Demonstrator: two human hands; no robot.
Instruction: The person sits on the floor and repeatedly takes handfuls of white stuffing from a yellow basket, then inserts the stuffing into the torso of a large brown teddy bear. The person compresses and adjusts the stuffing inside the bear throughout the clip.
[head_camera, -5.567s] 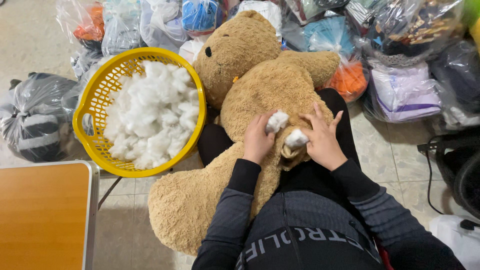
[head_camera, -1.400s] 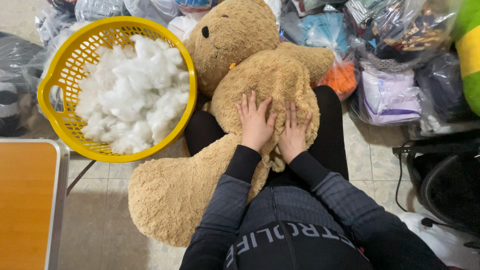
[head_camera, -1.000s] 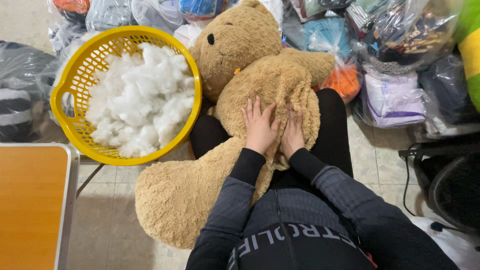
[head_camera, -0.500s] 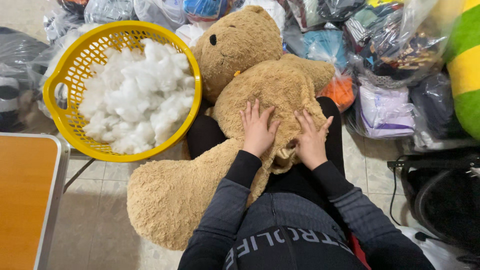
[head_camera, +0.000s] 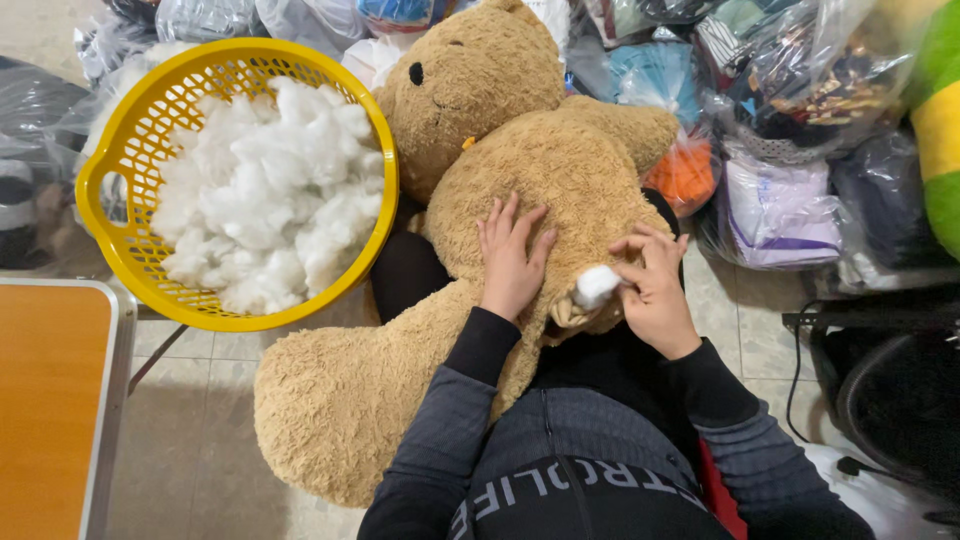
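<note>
A big tan teddy bear (head_camera: 520, 150) lies across my lap, head away from me. My left hand (head_camera: 512, 262) lies flat on its belly, fingers spread. My right hand (head_camera: 655, 290) is at the bear's right side, fingertips pinching a tuft of white stuffing (head_camera: 597, 285) that shows at an opening in the fur. A yellow plastic basket (head_camera: 120, 240) heaped with white stuffing (head_camera: 265, 190) stands to the left of the bear's head.
An orange-topped table (head_camera: 50, 400) with a metal edge is at the lower left. Several clear bags of fabric and toys (head_camera: 780, 190) crowd the far side and right. A dark bag with a cable (head_camera: 880, 380) sits at the right on the tiled floor.
My right hand has slid right from the bear's belly to its side, and white stuffing now shows at the opening under its fingertips. The left hand stays flat on the belly.
</note>
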